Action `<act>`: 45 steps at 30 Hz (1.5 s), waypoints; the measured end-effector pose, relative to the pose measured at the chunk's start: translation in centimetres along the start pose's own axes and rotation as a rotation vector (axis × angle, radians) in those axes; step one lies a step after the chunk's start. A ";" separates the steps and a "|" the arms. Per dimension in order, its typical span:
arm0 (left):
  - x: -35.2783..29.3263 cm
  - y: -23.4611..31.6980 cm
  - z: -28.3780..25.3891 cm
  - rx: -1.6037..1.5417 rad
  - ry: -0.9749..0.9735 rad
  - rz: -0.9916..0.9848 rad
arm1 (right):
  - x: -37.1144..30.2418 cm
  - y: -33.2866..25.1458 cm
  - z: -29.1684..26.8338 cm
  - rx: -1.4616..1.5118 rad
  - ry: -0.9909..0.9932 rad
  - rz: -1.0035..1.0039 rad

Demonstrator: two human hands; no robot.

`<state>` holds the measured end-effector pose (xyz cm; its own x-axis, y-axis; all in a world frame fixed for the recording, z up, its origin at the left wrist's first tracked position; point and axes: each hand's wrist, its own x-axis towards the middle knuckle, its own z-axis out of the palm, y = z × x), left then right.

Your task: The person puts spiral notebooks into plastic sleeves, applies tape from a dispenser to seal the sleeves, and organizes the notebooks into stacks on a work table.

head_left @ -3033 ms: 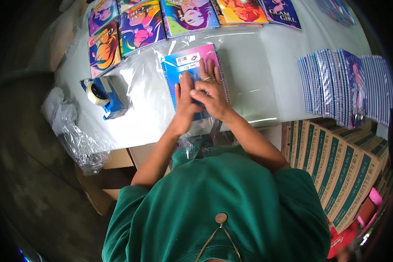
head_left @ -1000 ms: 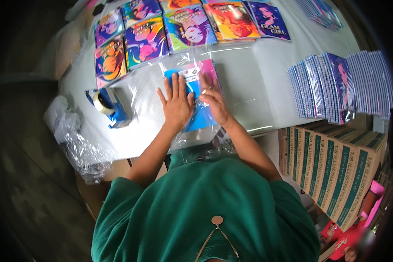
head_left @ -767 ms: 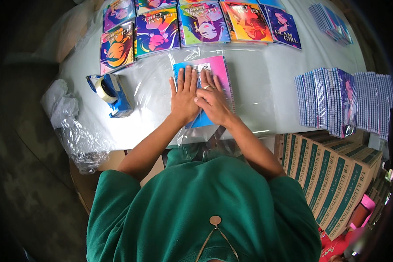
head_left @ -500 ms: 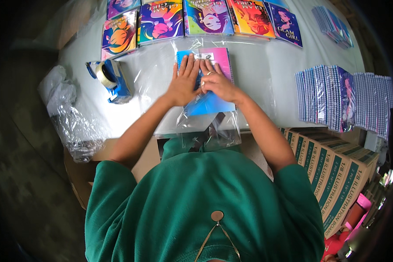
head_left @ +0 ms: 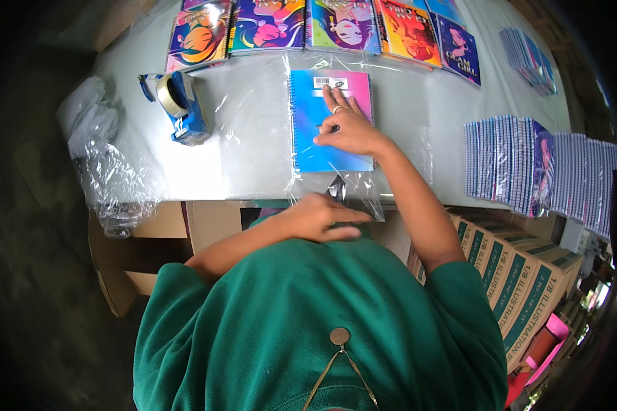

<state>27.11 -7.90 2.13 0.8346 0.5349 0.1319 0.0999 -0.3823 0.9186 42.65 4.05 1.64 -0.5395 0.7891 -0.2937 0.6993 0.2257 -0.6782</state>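
A blue-and-pink spiral notebook (head_left: 312,154) lies on the table inside a clear plastic sleeve (head_left: 360,195), whose loose end hangs past the near edge. On the notebook's upper half, beside a white barcode label (head_left: 321,83), rests my right hand (head_left: 349,127). Three of its fingers are stretched flat, while the index finger and thumb curl together in a pinch; what they hold, if anything, is too small to make out. Slightly blurred, my left hand (head_left: 322,218) is over the sleeve's loose end, fingers extended to the right and apart, gripping nothing visible.
A blue tape dispenser (head_left: 188,113) stands left of the notebook, with crumpled clear plastic (head_left: 113,168) beyond it. Colourful notebooks (head_left: 267,26) line the far side. Stacked spiral notebooks (head_left: 504,157) fill the right edge, above cardboard boxes (head_left: 521,281). An open carton (head_left: 144,246) sits below left.
My left hand has left the notebook and come down toward me, to the sleeve's loose end. My right hand stays on the notebook. The view has shifted slightly.
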 end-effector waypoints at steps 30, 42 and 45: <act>-17.4 -9.3 -13.4 0.097 1.482 -0.909 | -0.1 0.0 -1.0 0.049 0.138 0.010; 9.6 -4.1 -13.1 0.508 -0.087 -0.993 | 0.4 1.6 -1.1 -0.067 0.186 -0.046; 10.2 -3.8 -15.2 0.865 -0.400 -1.037 | 0.0 1.4 -1.2 -0.104 0.195 -0.037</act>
<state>27.00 10.44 5.66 0.2586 0.6637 -0.7019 0.9306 -0.3661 -0.0033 44.21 5.10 1.49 -0.4722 0.8723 -0.1270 0.7305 0.3067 -0.6102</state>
